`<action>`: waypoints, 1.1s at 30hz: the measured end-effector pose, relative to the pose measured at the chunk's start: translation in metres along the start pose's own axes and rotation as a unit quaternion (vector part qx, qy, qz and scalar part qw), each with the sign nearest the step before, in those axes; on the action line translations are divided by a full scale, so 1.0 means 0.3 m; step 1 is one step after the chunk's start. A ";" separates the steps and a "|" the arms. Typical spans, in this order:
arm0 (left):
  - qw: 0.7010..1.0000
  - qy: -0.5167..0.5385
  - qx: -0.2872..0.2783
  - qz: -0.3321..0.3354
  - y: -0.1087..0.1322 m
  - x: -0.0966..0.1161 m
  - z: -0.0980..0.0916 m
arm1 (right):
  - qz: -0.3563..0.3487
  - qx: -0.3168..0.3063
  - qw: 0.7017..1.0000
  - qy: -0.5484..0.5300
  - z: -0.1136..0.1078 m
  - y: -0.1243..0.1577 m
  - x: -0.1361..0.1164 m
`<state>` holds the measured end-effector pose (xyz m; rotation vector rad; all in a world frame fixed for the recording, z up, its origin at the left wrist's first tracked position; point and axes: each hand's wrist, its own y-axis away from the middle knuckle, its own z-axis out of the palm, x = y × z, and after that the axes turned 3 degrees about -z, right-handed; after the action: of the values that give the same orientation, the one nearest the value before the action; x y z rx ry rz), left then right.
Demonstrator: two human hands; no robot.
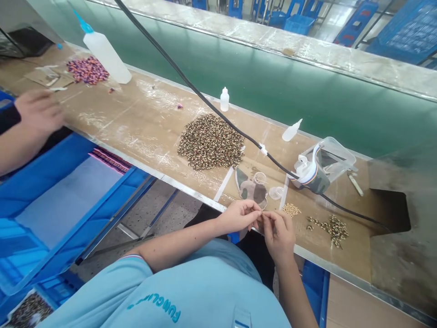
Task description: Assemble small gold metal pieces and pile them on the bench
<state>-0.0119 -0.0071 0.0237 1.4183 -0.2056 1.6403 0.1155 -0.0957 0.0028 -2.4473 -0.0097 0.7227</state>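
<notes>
Pinching a tiny piece (261, 213), too small to identify, the person's left hand (237, 216) and right hand (278, 237) meet just over the front edge of a tan workbench (143, 132). Both hands are closed at the fingertips on that piece, with their other fingers loosely curled. A light blue T-shirt (170, 296) fills the bottom of the view.

Using the hands as the centre, a camouflage-patterned fabric piece (251, 191) lies at 12 o'clock, close by, with a clear plastic cap (276, 192) beside it. A small heap of beige beads (291, 209) sits at 2 o'clock, and a loose scatter of patterned beads (331, 230) at 3 o'clock. A large pile of leopard-patterned beads (210, 141) lies at 11 o'clock.

A clear plastic box (327, 159) stands at 1 o'clock, near a tipped dropper bottle (292, 130). A black cable (218, 107) crosses the bench. Farther off at 10 o'clock, a co-worker's hand (39, 111) hangs half-curled near a purple-and-orange bead pile (88, 70) and a large squeeze bottle (105, 52); whether it grasps anything, I cannot tell. A blue crate (68, 191) sits at 9 o'clock.
</notes>
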 end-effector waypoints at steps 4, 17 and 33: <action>1.000 -0.012 0.000 0.007 0.000 -0.003 -0.002 | 0.036 -0.002 0.999 -0.019 0.006 -0.008 -0.004; 0.999 -0.019 0.038 0.034 -0.005 -0.026 0.014 | 0.036 0.055 0.998 -0.010 0.021 0.001 -0.011; 0.997 -0.044 0.043 0.036 -0.008 -0.047 0.004 | 0.047 -0.013 0.998 -0.029 0.011 -0.013 0.003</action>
<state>-0.0107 -0.0140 0.0111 1.5671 -0.2405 1.6631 0.1151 -0.0905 0.0023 -2.4638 0.0743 0.8394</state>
